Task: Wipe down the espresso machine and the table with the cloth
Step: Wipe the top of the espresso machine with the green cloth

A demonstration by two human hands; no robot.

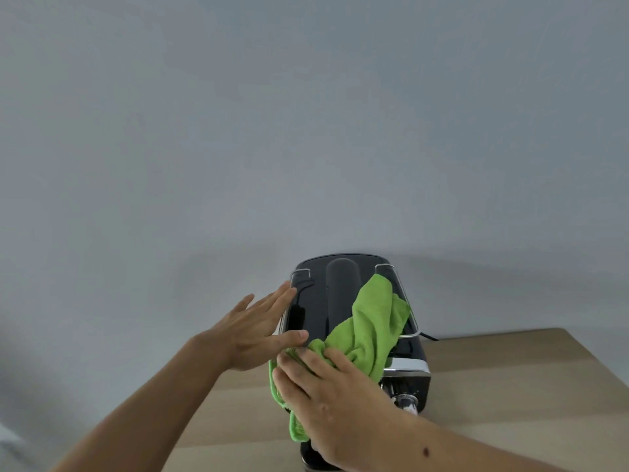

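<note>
A black espresso machine (318, 301) with chrome trim stands on a light wooden table (510, 386) against the wall. A bright green cloth (371, 330) is draped over its top and hangs down its front left corner. My right hand (326, 400) lies flat on the cloth and presses it against the machine's front, fingers pointing up and left. My left hand (258, 330) rests with spread fingers against the machine's left top edge, its thumb touching the cloth's corner. The lower front of the machine is hidden behind my right arm.
A plain grey wall (306, 131) rises right behind the machine. A black cable (429, 336) leaves the machine at the back right. The table's right edge runs diagonally at the far right.
</note>
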